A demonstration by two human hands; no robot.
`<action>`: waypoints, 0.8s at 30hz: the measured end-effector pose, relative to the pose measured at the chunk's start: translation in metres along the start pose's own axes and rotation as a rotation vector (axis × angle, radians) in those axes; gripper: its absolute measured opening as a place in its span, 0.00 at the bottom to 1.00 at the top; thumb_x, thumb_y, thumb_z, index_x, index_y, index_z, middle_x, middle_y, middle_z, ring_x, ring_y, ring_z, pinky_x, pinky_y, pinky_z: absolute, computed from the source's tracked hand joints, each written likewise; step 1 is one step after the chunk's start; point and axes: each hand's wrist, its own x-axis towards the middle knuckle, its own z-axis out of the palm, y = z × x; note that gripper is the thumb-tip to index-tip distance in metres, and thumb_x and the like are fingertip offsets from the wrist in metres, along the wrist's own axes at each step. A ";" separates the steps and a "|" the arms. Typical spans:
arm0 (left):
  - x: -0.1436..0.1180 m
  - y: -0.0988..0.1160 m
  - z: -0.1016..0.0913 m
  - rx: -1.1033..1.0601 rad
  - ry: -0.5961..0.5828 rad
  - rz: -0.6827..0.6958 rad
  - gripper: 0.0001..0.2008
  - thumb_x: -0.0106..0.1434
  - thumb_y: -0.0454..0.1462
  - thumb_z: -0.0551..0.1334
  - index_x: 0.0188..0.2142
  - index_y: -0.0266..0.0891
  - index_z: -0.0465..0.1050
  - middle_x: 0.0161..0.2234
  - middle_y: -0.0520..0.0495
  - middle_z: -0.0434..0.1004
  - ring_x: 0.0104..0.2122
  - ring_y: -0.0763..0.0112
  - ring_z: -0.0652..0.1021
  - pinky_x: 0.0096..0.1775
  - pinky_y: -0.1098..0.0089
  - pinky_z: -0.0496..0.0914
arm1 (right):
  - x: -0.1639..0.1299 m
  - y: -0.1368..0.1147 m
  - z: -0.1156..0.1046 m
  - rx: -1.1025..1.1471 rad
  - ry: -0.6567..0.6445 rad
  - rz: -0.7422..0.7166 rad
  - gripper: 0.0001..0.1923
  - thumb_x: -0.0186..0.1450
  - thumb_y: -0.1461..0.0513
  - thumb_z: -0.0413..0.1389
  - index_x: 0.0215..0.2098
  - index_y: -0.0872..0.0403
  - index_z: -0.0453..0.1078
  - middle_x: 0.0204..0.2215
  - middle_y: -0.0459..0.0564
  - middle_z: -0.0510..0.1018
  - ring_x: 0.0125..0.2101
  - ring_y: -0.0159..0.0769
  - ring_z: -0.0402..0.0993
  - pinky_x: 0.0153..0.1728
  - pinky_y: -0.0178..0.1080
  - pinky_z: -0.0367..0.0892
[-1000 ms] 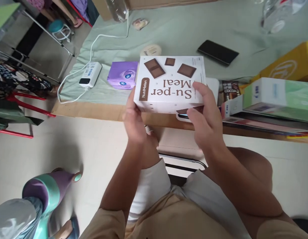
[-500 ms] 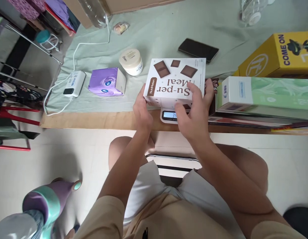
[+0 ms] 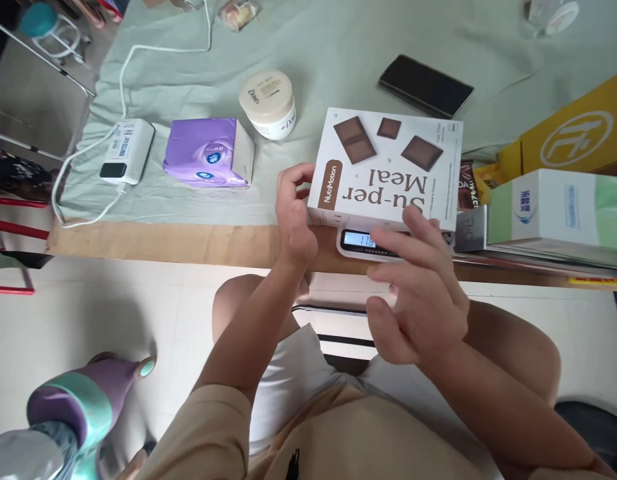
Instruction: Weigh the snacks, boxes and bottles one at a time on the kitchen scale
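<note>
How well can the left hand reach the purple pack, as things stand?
Probably yes: the left hand is beside the white box, and only green cloth shows between its fingers and the purple pack.

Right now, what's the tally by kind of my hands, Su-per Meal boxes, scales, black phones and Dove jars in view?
Left hand, right hand: 2
Su-per Meal box: 1
Scale: 1
Black phone: 1
Dove jar: 1
Total: 6

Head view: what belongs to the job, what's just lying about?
In use:
white Su-per Meal box, left hand at its edge
digital scale, partly covered by right hand

Lying about, it seems:
purple pack
Dove jar
black phone
white cabled device
yellow box
green-and-white box
</note>
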 end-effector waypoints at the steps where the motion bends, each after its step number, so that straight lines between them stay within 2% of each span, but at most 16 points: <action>1: 0.000 0.003 -0.002 -0.009 0.019 0.007 0.28 0.71 0.62 0.48 0.50 0.48 0.73 0.47 0.44 0.75 0.49 0.56 0.76 0.48 0.54 0.72 | -0.001 0.002 0.001 0.027 0.035 -0.029 0.07 0.63 0.63 0.53 0.39 0.50 0.70 0.45 0.48 0.83 0.59 0.42 0.77 0.64 0.50 0.72; 3: 0.002 0.007 -0.006 -0.018 0.059 -0.024 0.26 0.71 0.61 0.49 0.48 0.48 0.73 0.46 0.44 0.74 0.49 0.56 0.76 0.48 0.52 0.70 | -0.001 0.008 0.003 0.074 0.111 -0.044 0.04 0.63 0.62 0.53 0.34 0.49 0.69 0.38 0.47 0.82 0.50 0.41 0.81 0.56 0.51 0.76; 6: 0.003 0.011 -0.012 0.000 0.115 -0.078 0.27 0.68 0.64 0.49 0.47 0.49 0.70 0.45 0.44 0.73 0.50 0.53 0.76 0.48 0.48 0.69 | -0.002 0.021 0.000 0.144 0.189 0.004 0.02 0.62 0.60 0.55 0.33 0.49 0.68 0.29 0.47 0.77 0.35 0.40 0.80 0.39 0.50 0.78; 10: 0.001 0.012 -0.018 0.079 0.092 -0.079 0.29 0.67 0.66 0.46 0.47 0.50 0.68 0.46 0.42 0.75 0.51 0.49 0.77 0.48 0.43 0.69 | -0.004 0.035 -0.005 0.223 0.229 0.069 0.07 0.65 0.55 0.52 0.31 0.47 0.64 0.21 0.45 0.64 0.21 0.38 0.68 0.19 0.44 0.65; 13: 0.000 0.011 -0.020 0.053 0.047 -0.071 0.29 0.67 0.66 0.48 0.49 0.49 0.69 0.47 0.41 0.74 0.53 0.48 0.76 0.49 0.42 0.69 | -0.006 0.037 -0.002 0.297 0.203 0.090 0.10 0.67 0.55 0.51 0.29 0.48 0.63 0.17 0.44 0.60 0.16 0.36 0.61 0.16 0.42 0.56; 16: -0.001 0.009 -0.021 0.006 0.032 -0.156 0.28 0.66 0.65 0.54 0.48 0.49 0.72 0.49 0.43 0.74 0.53 0.50 0.75 0.52 0.46 0.69 | -0.006 0.033 0.001 0.363 0.226 0.080 0.12 0.68 0.56 0.50 0.27 0.50 0.64 0.14 0.43 0.60 0.14 0.33 0.57 0.18 0.41 0.53; 21: -0.001 0.003 -0.020 -0.002 0.008 -0.272 0.34 0.65 0.70 0.52 0.47 0.45 0.73 0.48 0.42 0.74 0.53 0.52 0.73 0.59 0.49 0.67 | -0.006 0.030 0.000 0.401 0.208 0.102 0.17 0.70 0.57 0.50 0.23 0.52 0.63 0.13 0.44 0.60 0.14 0.32 0.58 0.20 0.42 0.52; 24: -0.001 0.003 -0.018 -0.033 -0.025 -0.320 0.34 0.65 0.69 0.52 0.47 0.46 0.73 0.47 0.43 0.75 0.54 0.51 0.75 0.59 0.49 0.67 | -0.006 0.032 -0.003 0.379 0.191 0.094 0.18 0.70 0.57 0.50 0.22 0.52 0.63 0.13 0.43 0.61 0.13 0.32 0.59 0.19 0.41 0.53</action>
